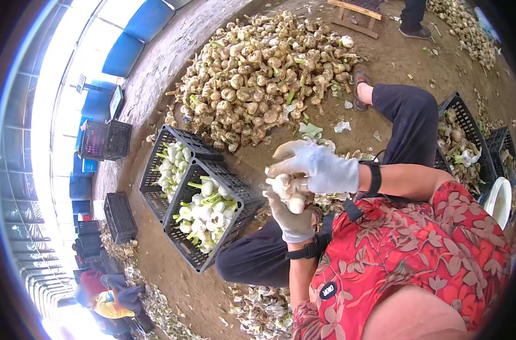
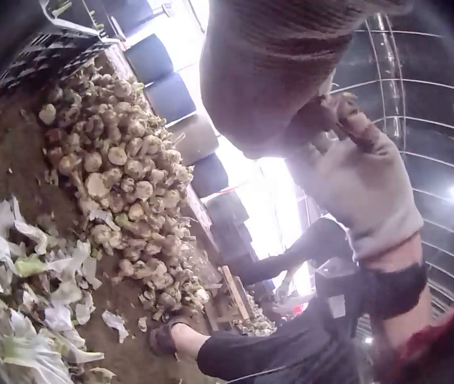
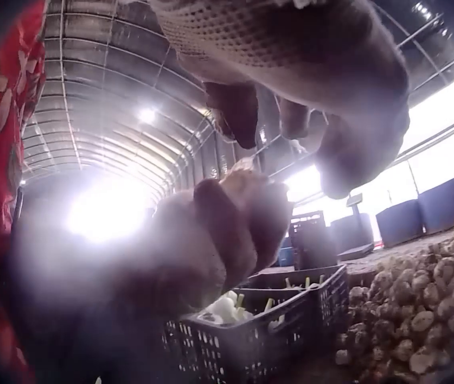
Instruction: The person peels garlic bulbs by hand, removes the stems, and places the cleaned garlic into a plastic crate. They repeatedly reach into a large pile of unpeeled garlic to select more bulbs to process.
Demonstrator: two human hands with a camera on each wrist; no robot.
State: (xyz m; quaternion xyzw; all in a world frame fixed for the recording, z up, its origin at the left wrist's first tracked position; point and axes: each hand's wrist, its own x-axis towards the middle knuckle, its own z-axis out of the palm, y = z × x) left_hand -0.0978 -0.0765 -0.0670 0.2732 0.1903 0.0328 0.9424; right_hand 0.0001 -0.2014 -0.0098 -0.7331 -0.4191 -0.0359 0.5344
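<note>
White-gloved, the left hand [image 1: 292,220] holds garlic bulbs [image 1: 296,203], its thumb and fingers curled round them. The right hand [image 1: 325,167], also gloved, is just above in the head view, fingers spread and bent over another bulb [image 1: 282,183]. In the right wrist view a gap separates the right hand [image 3: 291,64] from the left hand [image 3: 203,240], where pale garlic [image 3: 244,180] shows at the fingertips. The left wrist view has the left hand [image 2: 279,72] large in front, partly covering the right hand [image 2: 363,188] and whatever is at its fingers.
A big heap of untrimmed garlic [image 1: 258,73] lies on the ground. Black crates [image 1: 244,195] with white, green-stemmed bulbs [image 1: 204,218] stand beside the person's leg [image 1: 258,258]. Peelings [image 1: 263,311] litter the floor; another crate [image 1: 476,144] and a white bucket [image 1: 499,201] are at the right.
</note>
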